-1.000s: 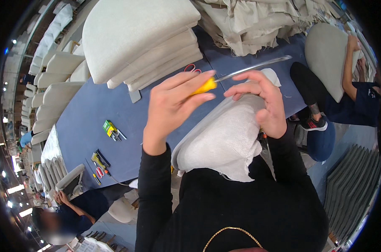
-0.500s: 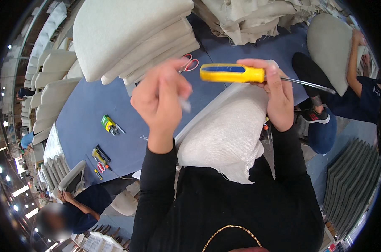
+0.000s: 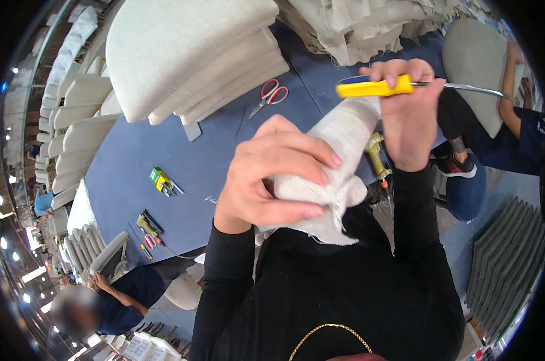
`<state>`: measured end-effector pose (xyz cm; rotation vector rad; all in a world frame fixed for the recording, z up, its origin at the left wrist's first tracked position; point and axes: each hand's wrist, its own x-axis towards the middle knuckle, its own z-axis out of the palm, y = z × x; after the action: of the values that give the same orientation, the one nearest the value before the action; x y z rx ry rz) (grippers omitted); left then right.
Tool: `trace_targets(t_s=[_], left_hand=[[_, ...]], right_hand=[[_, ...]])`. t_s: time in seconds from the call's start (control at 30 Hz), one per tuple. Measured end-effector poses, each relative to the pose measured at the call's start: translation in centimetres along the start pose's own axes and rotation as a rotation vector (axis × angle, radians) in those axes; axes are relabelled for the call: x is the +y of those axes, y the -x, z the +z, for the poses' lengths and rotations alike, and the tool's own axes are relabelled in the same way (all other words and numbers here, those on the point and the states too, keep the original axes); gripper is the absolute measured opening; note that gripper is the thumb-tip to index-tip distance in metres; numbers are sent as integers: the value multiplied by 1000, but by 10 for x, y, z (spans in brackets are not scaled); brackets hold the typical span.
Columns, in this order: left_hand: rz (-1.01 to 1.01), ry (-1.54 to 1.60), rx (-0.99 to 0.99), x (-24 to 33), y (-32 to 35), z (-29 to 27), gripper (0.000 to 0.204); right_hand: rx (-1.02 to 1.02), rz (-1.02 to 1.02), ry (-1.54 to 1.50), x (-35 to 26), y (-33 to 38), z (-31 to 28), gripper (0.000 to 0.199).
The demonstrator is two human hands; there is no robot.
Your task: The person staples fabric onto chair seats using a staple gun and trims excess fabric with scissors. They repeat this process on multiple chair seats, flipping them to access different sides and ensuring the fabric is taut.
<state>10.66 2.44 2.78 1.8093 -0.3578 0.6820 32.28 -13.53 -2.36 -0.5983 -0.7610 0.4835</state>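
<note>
My right hand point(image 3: 409, 117) grips a screwdriver point(image 3: 371, 89) by its yellow and blue handle, the metal shaft pointing right. An off-white fabric-covered cushion panel point(image 3: 343, 129) stands tilted at the table's near edge against my front. Over its near end curls my left hand point(image 3: 269, 174), thumb on the near side and fingers on the far side. Loose cloth with a frayed edge hangs below that hand. Just right of the panel is a yellow-green staple gun point(image 3: 377, 157), partly hidden. Red-handled scissors point(image 3: 271, 96) lie beyond my left hand.
Stacked cream cushions point(image 3: 188, 54) stand at the table's far left, and piled cloth point(image 3: 368, 27) at the back. A green staple box point(image 3: 160, 181) and another staple gun point(image 3: 149, 224) lie left. Co-workers sit at both sides. Grey panels point(image 3: 507, 265) are stacked at lower right.
My left hand has come down and right onto the cushion panel, its fingers closing over the cloth. My right hand has moved up and right with the screwdriver. The scissors are now uncovered.
</note>
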Motion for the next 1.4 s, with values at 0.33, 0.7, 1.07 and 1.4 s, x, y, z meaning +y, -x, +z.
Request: trace_targets(t_s=[0.33, 0.7, 1.07, 1.4], left_hand=[[-151, -714, 304, 25, 11, -53, 42], [-300, -1058, 523, 30, 22, -65, 10], [-360, -657, 646, 23, 29, -57, 21], [-150, -790, 528, 19, 26, -52, 10]], right_hand=[[-154, 233, 918, -56, 46, 25, 32], [-327, 331, 1074, -21, 67, 65, 30], [-332, 197, 1150, -22, 58, 86, 34], [-233, 281, 1140, -15, 64, 91, 34]])
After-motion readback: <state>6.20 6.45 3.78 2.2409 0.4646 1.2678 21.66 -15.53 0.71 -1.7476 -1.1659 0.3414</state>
